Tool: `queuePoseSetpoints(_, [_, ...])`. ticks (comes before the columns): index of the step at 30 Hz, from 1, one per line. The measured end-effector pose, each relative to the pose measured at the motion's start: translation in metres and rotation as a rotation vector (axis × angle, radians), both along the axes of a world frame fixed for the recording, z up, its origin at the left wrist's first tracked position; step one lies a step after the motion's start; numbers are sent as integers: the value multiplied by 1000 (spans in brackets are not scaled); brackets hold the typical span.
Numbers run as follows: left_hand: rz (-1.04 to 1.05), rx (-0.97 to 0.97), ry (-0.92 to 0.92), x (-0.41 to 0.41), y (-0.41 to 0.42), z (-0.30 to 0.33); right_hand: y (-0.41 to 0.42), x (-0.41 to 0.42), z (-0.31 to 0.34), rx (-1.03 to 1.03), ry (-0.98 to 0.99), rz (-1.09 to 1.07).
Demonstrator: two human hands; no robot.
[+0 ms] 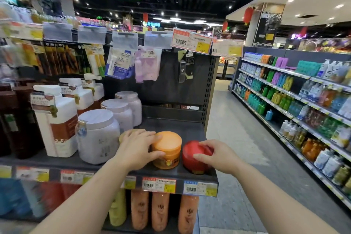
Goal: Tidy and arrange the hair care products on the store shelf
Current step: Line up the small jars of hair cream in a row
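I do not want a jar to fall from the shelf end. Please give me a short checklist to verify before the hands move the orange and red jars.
1. Left hand grips the orange jar: ok, fingers on lid and side.
2. Right hand grips the red jar: ok, fingers wrap it.
3. Red jar upright: not ok, it is tilted.
4. Red jar far from the shelf end: not ok, it sits at the right corner.
5. Free space behind the jars: ok.
6. Yellow jar under the left hand stable: cannot tell, mostly hidden.
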State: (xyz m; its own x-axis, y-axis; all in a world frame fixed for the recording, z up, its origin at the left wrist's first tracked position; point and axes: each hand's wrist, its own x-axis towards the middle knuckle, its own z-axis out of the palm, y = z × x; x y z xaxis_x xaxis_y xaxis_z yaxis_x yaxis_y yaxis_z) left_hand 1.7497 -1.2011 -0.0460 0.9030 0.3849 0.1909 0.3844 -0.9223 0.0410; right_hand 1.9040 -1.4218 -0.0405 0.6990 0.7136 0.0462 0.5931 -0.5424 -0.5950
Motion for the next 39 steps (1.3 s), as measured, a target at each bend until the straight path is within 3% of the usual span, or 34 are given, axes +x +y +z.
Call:
queuePoseSetpoints(15, [-26,-49,-55,1,6,-3,18,5,-2,-6,-38,-219])
queuePoseSetpoints(19, [-32,-64,-62,-1,8,-3,13,7,-5,98,138,-47])
queuePoseSetpoints(23, [-34,-79,-71,-2,7,-4,1,12,-7,-25,160,183])
queuePoseSetpoints(31, [-33,-83,-81,-3,5,-5,12,8,-17,72,-33,58])
queuePoseSetpoints(39, [-28,-85,-82,-5,4,-3,6,12,-16,55,67,55])
